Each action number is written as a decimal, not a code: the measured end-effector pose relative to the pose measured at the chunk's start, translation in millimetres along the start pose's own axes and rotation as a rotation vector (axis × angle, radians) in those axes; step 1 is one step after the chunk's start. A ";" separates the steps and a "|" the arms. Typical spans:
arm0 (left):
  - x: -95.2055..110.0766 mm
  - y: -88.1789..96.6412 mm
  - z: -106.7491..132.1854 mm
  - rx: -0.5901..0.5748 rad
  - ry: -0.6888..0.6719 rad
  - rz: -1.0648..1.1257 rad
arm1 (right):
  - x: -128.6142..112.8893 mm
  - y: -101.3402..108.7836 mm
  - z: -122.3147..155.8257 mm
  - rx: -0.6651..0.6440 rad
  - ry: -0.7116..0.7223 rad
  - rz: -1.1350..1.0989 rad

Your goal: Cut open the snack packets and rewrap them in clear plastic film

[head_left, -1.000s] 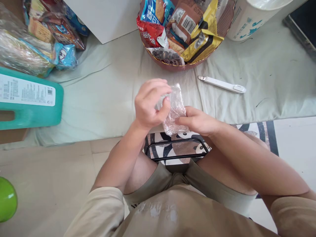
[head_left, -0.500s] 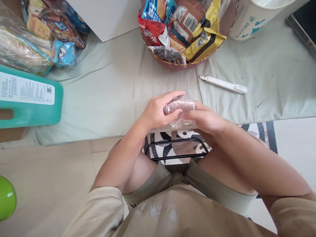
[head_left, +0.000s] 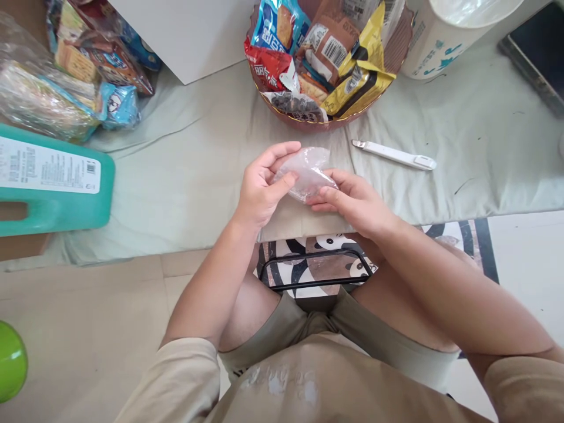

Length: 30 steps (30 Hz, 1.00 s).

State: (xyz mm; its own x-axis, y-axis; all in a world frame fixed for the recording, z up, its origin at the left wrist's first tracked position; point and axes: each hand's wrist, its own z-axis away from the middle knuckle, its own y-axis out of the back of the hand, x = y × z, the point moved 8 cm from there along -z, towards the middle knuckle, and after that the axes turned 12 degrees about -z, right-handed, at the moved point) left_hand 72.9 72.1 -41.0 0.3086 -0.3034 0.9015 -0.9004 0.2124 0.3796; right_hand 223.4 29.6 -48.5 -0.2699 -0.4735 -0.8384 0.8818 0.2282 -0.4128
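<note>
A crumpled piece of clear plastic film [head_left: 308,167], perhaps a wrapper or small bag, is held between my two hands just above the front edge of the cloth-covered table. My left hand [head_left: 259,191] pinches its left side, thumb on top and fingers behind. On the lower right side, my right hand [head_left: 359,202] grips it between thumb and fingers. Whether anything lies inside the film, I cannot tell. To the right, a white utility knife [head_left: 396,156] rests on the cloth. Beyond my hands stands a reddish bowl [head_left: 315,124] filled with several packaged snacks [head_left: 332,50].
A green jug [head_left: 103,188] and bagged snacks [head_left: 79,88] occupy the left side. A white box [head_left: 189,35] stands behind. At the back right are a white paper cup [head_left: 436,53] and a dark phone-like device [head_left: 535,53]. Pale green cloth [head_left: 189,176] covers the table.
Both hands have shifted slightly up and left with the plastic film. The film now looks flatter and more tilted, and my left hand has turned more upright.
</note>
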 end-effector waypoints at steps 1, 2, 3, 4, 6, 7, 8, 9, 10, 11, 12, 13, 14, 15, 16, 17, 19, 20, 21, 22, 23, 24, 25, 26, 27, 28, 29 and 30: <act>-2.7 -0.4 -0.3 -0.009 0.016 0.009 | -3.2 4.1 -0.6 0.058 0.039 0.039; -4.3 -1.4 -0.5 -0.023 0.028 0.021 | -7.2 7.8 -0.8 0.111 0.089 0.085; -4.8 -2.6 -0.5 -0.039 0.038 0.038 | -11.8 11.1 -0.6 0.158 0.147 0.136; -4.9 -3.8 -0.3 -0.053 0.049 0.057 | -16.3 14.0 0.1 0.198 0.207 0.190; -4.5 -6.6 0.2 -0.078 0.081 0.101 | -22.8 17.6 1.7 0.244 0.295 0.276; -4.3 -8.0 0.4 -0.089 0.099 0.123 | -24.1 18.3 2.1 0.245 0.314 0.302; -4.0 -9.7 0.7 -0.103 0.115 0.144 | -24.6 18.5 2.3 0.234 0.322 0.315; -3.5 -11.3 1.0 -0.118 0.129 0.157 | -24.8 18.0 2.4 0.216 0.323 0.319; -2.3 -13.0 1.3 -0.135 0.135 0.162 | -24.9 17.2 2.6 0.195 0.320 0.317; -0.4 -14.8 1.7 -0.156 0.131 0.157 | -25.2 16.3 3.1 0.178 0.315 0.310; 1.9 -16.7 2.3 -0.178 0.121 0.145 | -25.7 15.4 3.6 0.166 0.310 0.303; 4.3 -18.5 3.1 -0.199 0.110 0.128 | -26.5 14.5 4.2 0.162 0.305 0.298; 6.4 -20.4 4.0 -0.218 0.103 0.111 | -27.3 13.7 4.8 0.164 0.301 0.296; 8.0 -22.2 5.1 -0.233 0.102 0.096 | -27.7 12.9 5.1 0.168 0.292 0.298; 9.1 -23.7 6.2 -0.244 0.104 0.082 | -27.7 12.1 5.0 0.176 0.277 0.305; 9.7 -24.8 7.0 -0.248 0.108 0.070 | -27.8 11.7 4.9 0.187 0.263 0.316; 10.6 -25.8 7.8 -0.243 0.105 0.051 | -28.9 12.0 4.5 0.217 0.245 0.331; 10.7 -25.5 7.6 -0.234 0.095 0.044 | -29.2 12.6 4.1 0.230 0.232 0.332; 10.4 -25.0 7.2 -0.223 0.084 0.042 | -29.3 13.6 3.7 0.242 0.217 0.329; 9.2 -24.5 6.6 -0.214 0.077 0.043 | -29.2 15.0 3.3 0.255 0.203 0.323; 7.2 -24.3 6.1 -0.209 0.075 0.048 | -29.3 16.8 2.9 0.269 0.195 0.317; 4.8 -24.3 5.6 -0.206 0.078 0.055 | -29.9 18.9 2.7 0.286 0.196 0.312; 2.1 -24.6 5.3 -0.206 0.085 0.063 | -31.2 21.3 2.9 0.309 0.211 0.311; -0.1 -24.8 5.2 -0.205 0.090 0.069 | -32.6 23.8 3.3 0.333 0.233 0.310; -1.6 -24.8 5.1 -0.201 0.090 0.069 | -33.4 25.9 3.6 0.353 0.249 0.307; -2.2 -24.2 5.0 -0.191 0.086 0.063 | -32.7 27.3 3.5 0.362 0.249 0.302; -2.3 -23.1 4.9 -0.176 0.078 0.053 | -31.0 27.8 3.0 0.360 0.234 0.299; -2.1 -21.6 4.7 -0.158 0.071 0.040 | -28.9 27.3 2.5 0.347 0.210 0.303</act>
State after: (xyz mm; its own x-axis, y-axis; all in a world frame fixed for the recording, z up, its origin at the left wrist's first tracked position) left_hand 90.3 63.8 -52.1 0.2996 -0.2270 0.9267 -0.8546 0.3679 0.3664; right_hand 256.1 47.4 -34.7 -0.0222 -0.2405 -0.9704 0.9995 0.0155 -0.0267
